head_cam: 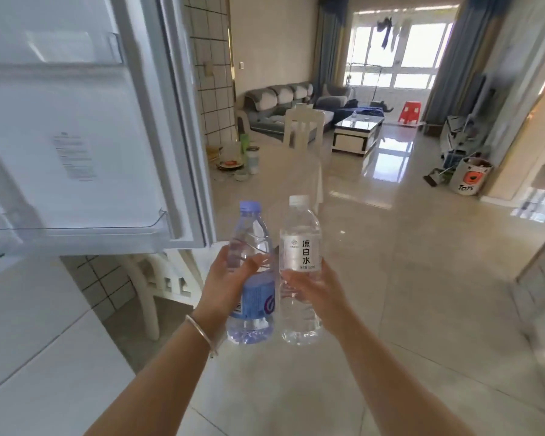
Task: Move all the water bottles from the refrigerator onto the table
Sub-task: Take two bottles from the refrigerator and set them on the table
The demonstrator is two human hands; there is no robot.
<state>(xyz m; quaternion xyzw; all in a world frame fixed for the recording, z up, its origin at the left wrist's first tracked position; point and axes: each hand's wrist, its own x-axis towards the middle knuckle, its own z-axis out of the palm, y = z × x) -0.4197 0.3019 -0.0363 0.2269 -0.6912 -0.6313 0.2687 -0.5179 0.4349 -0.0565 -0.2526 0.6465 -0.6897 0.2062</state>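
Observation:
My left hand (pixel 225 280) grips a clear water bottle with a blue cap and blue label (pixel 252 234). My right hand (pixel 312 287) grips a second clear bottle with a white cap and a white label (pixel 300 247). Both bottles stand upright, side by side and nearly touching, held in front of me above the floor. The open refrigerator door (pixel 85 127) swings out on my left, and its transparent door shelves look bare. Straight ahead past the bottles lies the pale dining table (pixel 283 174).
Dishes, cups and jars (pixel 243 162) crowd the table's left side. A cream chair (pixel 303 127) stands at its far end, another chair (pixel 161 278) sits below the fridge door. Beyond are a sofa (pixel 283 102), a coffee table (pixel 356 133) and glossy tiled floor on the right.

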